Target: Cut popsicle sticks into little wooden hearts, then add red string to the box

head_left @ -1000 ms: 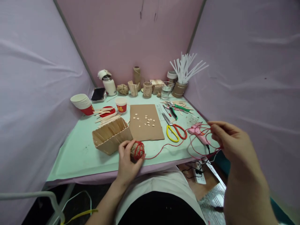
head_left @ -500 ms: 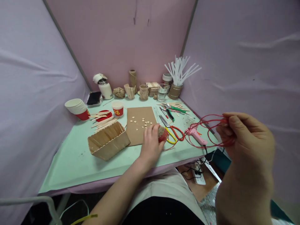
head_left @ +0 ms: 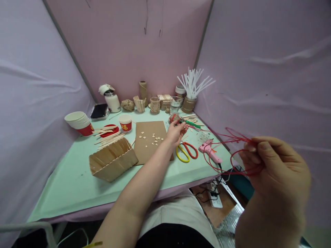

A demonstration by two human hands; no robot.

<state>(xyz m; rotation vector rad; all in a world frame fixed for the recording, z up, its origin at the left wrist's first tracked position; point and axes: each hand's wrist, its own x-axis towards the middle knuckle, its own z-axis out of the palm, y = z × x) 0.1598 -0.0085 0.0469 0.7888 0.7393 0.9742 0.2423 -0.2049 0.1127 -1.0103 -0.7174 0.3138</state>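
My right hand (head_left: 275, 162) is raised at the right, close to the camera, thumb and fingers pinched on loops of thin red cord (head_left: 219, 172). The cord trails left across the table towards a small twine ball (head_left: 174, 118) with red cord wound on it. My left hand (head_left: 177, 132) reaches over the board, just in front of that ball, fingers loosely apart beside the cord. Whether a fingertip still touches the ball is hard to see. Scissors (head_left: 188, 151) with yellow and red handles lie below the left hand, blades partly covered. Green-handled pliers (head_left: 191, 123) lie beside the ball.
A cardboard sheet (head_left: 142, 151) bears several small wooden pieces. Left of it stand a scalloped wooden box (head_left: 113, 163), a paper cup (head_left: 125, 123) and stacked cups (head_left: 80, 124). A pink glue gun (head_left: 210, 151) lies at the right edge. Jars and a water glass (head_left: 175, 106) line the back.
My left hand has moved the twine ball away from me, from beside the scissors to near the pliers, and its grip has loosened. The right hand keeps hold of the red cord.
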